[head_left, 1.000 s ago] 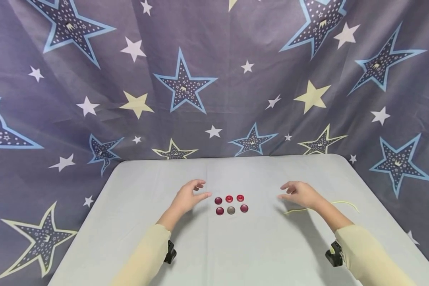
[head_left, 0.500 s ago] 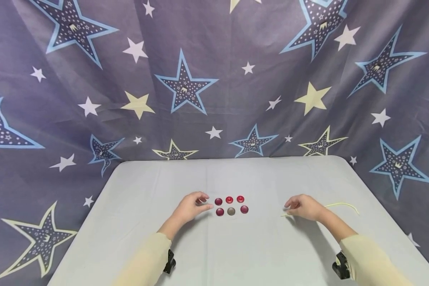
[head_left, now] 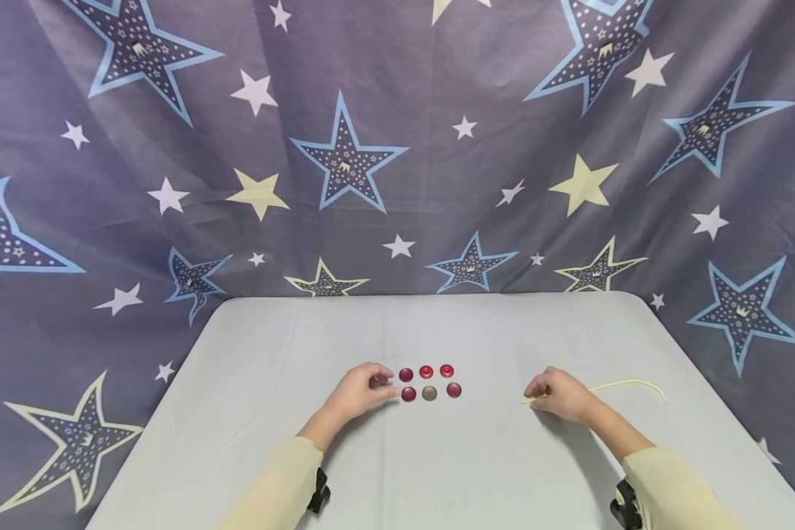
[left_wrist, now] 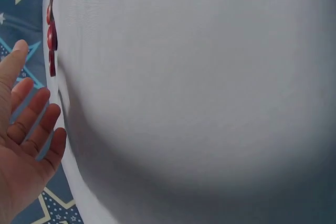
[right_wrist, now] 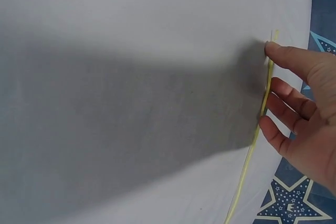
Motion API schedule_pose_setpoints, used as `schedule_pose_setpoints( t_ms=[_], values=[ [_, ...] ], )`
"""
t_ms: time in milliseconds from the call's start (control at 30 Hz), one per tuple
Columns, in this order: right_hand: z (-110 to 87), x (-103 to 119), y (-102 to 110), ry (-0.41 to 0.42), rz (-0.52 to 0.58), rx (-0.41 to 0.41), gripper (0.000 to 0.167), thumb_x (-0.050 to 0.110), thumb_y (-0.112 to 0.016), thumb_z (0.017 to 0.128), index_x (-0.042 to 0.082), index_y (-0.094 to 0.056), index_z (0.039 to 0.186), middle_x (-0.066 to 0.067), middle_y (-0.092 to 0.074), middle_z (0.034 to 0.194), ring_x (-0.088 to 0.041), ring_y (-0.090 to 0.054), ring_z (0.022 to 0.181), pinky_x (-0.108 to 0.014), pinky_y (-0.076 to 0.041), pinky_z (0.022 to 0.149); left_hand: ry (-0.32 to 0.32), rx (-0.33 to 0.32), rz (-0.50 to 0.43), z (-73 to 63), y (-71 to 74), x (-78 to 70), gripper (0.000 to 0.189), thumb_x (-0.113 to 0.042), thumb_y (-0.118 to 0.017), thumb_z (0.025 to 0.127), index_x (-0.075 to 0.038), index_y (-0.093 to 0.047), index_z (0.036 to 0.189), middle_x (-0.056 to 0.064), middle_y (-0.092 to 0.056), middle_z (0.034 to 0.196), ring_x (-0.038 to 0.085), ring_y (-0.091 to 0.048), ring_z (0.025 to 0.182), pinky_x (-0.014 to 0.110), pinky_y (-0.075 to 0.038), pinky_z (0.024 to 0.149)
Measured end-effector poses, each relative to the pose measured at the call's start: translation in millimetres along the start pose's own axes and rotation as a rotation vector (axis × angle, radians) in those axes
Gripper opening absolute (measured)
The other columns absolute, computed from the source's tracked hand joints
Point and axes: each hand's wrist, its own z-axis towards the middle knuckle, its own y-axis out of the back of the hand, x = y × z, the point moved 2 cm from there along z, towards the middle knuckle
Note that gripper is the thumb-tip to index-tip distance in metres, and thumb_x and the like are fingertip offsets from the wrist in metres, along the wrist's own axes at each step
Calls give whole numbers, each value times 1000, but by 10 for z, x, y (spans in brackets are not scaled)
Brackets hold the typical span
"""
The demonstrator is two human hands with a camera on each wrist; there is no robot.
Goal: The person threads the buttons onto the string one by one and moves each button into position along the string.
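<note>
Two short rows of small round discs lie on the white table (head_left: 464, 456). Three are maroon, such as the near-left maroon disc (head_left: 408, 394); two are bright red with a raised centre, like the middle red disc (head_left: 426, 372); one is a grey-brown disc (head_left: 429, 393). Just left of the rows is my left hand (head_left: 358, 390), thumb tip beside the near-left maroon disc, fingers loosely bent and holding nothing. My right hand (head_left: 565, 396) is low over the left end of a thin yellow string (head_left: 629, 381). In the right wrist view its thumb and fingertips touch or nearly touch the string (right_wrist: 244, 171).
A dark curtain (head_left: 397, 213) printed with stars hangs behind the table and along its sides. Black wrist cameras (head_left: 319, 489) sit under the cream sleeves (head_left: 271, 486). White tabletop lies between the discs and the string.
My right hand has come down onto the string's left end, its thumb and fingers drawing closer together. My left hand has lowered and shifted slightly right, nearer the discs. The discs have not moved.
</note>
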Motion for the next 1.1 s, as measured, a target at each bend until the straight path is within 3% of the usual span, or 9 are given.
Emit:
schedule_pose_setpoints(
  t_ms=[267,567,800,1100],
  values=[
    [-20,-2,-9,15,-6,-37,5,10,-73,77,11,-71,81,0,-58,80,-7,-48,72,-24,-41,65,-33,11,26,0,-46,7,33,-31,-77,75,-9,-68,97,3,-67,92,15,-58,85,33,-48,81],
    [6,-18,-35,31,-26,-70,4,13,-73,78,11,-71,75,5,-56,74,-2,-44,66,-23,-39,61,-82,34,124,-2,-98,-22,32,-33,-77,75,-11,-68,95,-1,-65,90,12,-55,82,30,-46,78],
    [16,-11,-30,34,-37,-72,5,10,-70,80,12,-70,75,5,-56,73,-3,-45,67,-22,-40,61,-73,51,194,8,-128,-90,37,-39,-77,73,-11,-68,97,-1,-65,92,17,-58,90,36,-46,86],
    [50,33,25,61,-41,-77,6,10,-69,81,13,-69,76,5,-56,74,-3,-46,69,-23,-41,63,-57,65,223,50,-140,-119,39,-42,-76,74,-13,-68,99,-2,-64,93,16,-58,91,36,-46,86]
  ],
)
